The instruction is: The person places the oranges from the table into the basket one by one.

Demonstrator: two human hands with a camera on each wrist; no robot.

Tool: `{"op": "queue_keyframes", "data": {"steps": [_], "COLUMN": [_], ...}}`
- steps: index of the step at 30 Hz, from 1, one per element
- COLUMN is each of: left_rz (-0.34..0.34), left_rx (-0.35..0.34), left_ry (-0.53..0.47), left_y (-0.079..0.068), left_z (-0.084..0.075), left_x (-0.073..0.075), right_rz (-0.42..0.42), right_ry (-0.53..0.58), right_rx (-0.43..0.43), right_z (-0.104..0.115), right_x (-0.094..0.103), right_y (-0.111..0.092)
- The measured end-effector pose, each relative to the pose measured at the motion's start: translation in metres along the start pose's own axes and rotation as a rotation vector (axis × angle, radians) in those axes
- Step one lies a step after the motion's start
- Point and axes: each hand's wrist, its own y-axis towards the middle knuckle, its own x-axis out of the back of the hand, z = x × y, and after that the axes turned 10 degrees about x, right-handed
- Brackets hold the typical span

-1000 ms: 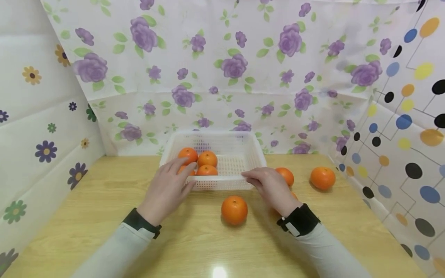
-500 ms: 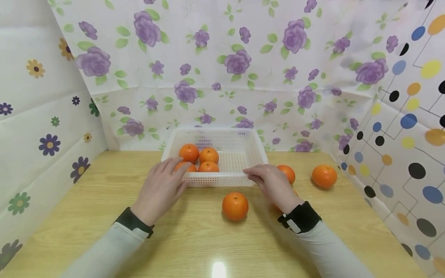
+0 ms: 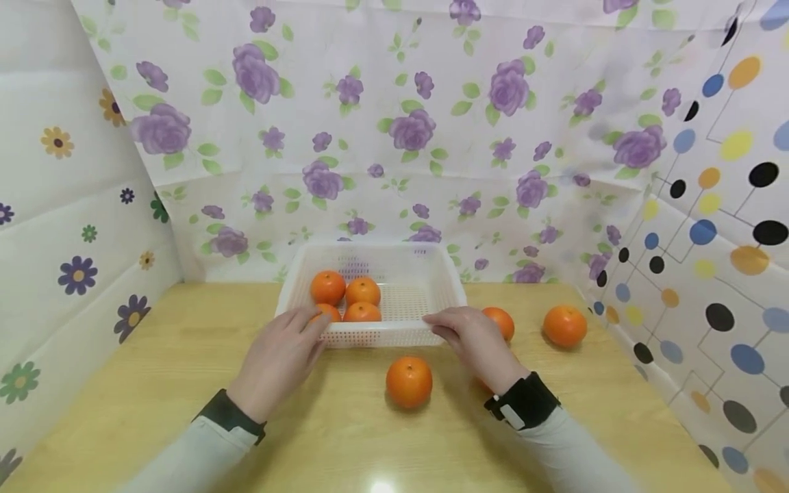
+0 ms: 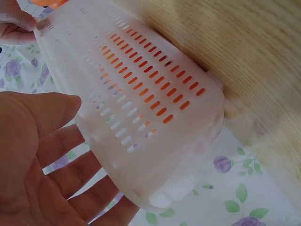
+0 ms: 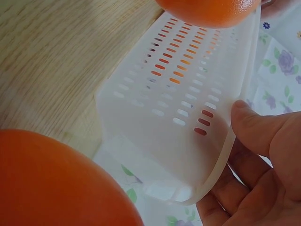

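A white perforated plastic basket stands on the table with several oranges in its left half. My left hand holds the basket's front left corner, fingers over the rim. In the left wrist view its thumb lies right at the rim, the fingers behind it. My right hand pinches the rim near the front right corner; the right wrist view has the thumb on the outer side. Between my forearms, in front of the basket, sits a single orange.
Right of the basket lies one orange, with another orange farther right. Under my right wrist, one more orange is mostly hidden. A flowered cloth hangs close behind the basket on the wooden table.
My left hand has shifted left and its fingers have come down onto the basket's front left rim. My right hand keeps its pinch at the rim. The head view has tilted slightly.
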Motion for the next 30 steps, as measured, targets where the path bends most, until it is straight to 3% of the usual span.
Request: {"op": "queue_keyframes", "data": {"steps": [4, 9, 16, 23, 30], "left_rz": [0.007, 0.06, 0.058, 0.1, 0.047], "left_rx": [0.019, 0.063, 0.038, 0.076, 0.072], "left_ry": [0.008, 0.028, 0.031, 0.044, 0.018], "left_y": [-0.008, -0.007, -0.004, -0.004, -0.002], "left_z": [0.002, 0.002, 0.002, 0.0, -0.005], "left_x": [-0.001, 0.0, -0.002, -0.006, -0.004], "right_rz": [0.002, -0.034, -0.027, -0.026, -0.041], "right_ry": [-0.001, -0.038, -0.031, -0.063, -0.104], "right_rx": [0.024, 0.052, 0.002, 0.005, 0.039], "right_z": [0.001, -0.001, -0.002, 0.002, 0.002], "right_x": [-0.006, -0.008, -0.008, -0.007, -0.008], "right_y": [0.002, 0.003, -0.003, -0.005, -0.007]}}
